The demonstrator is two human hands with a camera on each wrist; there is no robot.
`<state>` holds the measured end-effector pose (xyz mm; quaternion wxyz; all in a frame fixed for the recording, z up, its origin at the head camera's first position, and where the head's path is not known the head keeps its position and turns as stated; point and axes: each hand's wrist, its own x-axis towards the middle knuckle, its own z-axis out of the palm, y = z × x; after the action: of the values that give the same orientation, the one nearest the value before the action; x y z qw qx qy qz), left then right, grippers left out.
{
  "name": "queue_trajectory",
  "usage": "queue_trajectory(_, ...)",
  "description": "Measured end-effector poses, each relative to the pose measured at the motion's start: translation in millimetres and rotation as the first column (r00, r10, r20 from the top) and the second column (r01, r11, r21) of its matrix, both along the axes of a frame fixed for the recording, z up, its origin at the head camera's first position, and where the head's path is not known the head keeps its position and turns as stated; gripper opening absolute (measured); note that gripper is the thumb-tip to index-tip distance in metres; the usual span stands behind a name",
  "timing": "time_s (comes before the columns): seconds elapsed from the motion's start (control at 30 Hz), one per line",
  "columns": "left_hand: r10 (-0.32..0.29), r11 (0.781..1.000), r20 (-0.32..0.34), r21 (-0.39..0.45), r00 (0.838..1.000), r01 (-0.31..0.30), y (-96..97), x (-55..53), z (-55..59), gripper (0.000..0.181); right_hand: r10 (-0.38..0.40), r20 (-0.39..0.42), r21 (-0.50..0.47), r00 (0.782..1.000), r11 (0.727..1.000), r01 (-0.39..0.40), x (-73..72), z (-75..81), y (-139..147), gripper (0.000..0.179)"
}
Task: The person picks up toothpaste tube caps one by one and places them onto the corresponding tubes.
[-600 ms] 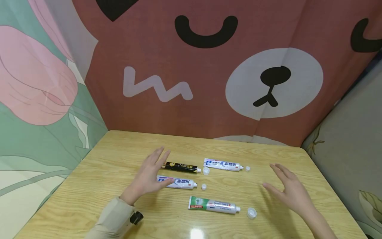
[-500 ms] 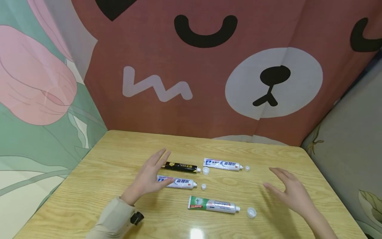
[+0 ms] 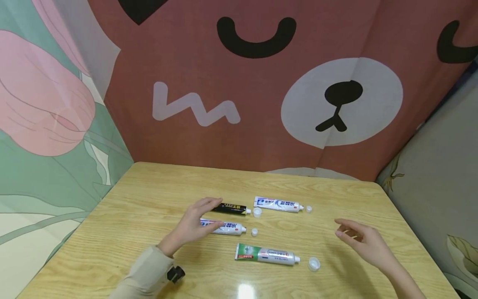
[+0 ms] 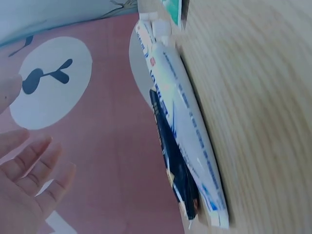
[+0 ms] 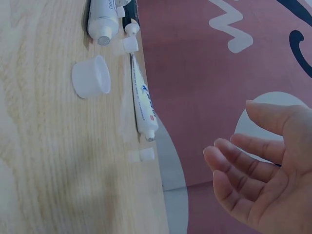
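Observation:
My left hand [image 3: 194, 223] hovers at the left with relaxed fingers. In the head view it overlaps the tail ends of a black toothpaste tube [image 3: 234, 208] and a white-and-blue toothpaste tube [image 3: 232, 228]. The left wrist view shows nothing in that hand's grasp. Over the right side of the table is my right hand [image 3: 367, 246], its fingers loosely bent and holding nothing. A green-and-silver toothpaste tube [image 3: 267, 254] lies between the hands, nearer the front. Farther back lies a second white-and-blue tube [image 3: 278, 204]. All the tubes are uncapped, nozzles pointing right.
White caps lie off the nozzles: a large one [image 3: 314, 264] by the green tube, one [image 3: 257, 212] by the black tube, and small ones beside the white tubes, such as the far cap [image 3: 308, 209]. Printed cloth [image 3: 209, 149] borders the wooden table [image 3: 149, 182].
My left hand's fingers have tipped down and forward to the right. On the right hand, fingers and thumb have drawn closer together, slightly lower. The tubes and caps stay in place.

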<state>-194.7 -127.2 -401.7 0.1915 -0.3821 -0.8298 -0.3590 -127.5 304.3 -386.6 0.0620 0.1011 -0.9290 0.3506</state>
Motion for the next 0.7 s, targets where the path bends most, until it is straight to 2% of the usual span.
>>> queue_trajectory(0.2,-0.046,0.998,0.031,0.042,0.998,0.045,6.2,-0.8,-4.7,0.047,0.045,0.092,-0.102,0.995,0.994,-0.035,2.2,-5.1,4.5,0.034)
queue_trajectory(0.43,-0.103,0.993,0.11,0.063,0.989,0.097,14.6,-0.7,-7.3,0.041,0.16,0.077,-0.187,0.984,0.972,-0.144,4.7,-17.6,11.2,0.034)
queue_trajectory(0.53,-0.119,0.992,0.141,0.055,0.983,0.112,18.2,0.1,-6.6,0.04,0.173,0.092,-0.214,0.981,0.965,-0.15,5.4,-21.4,11.6,0.036)
queue_trajectory(0.7,-0.147,0.989,0.183,0.056,0.972,0.139,24.0,1.4,-8.7,0.041,0.187,0.07,-0.216,0.98,0.962,-0.168,6.4,-27.2,10.8,0.035)
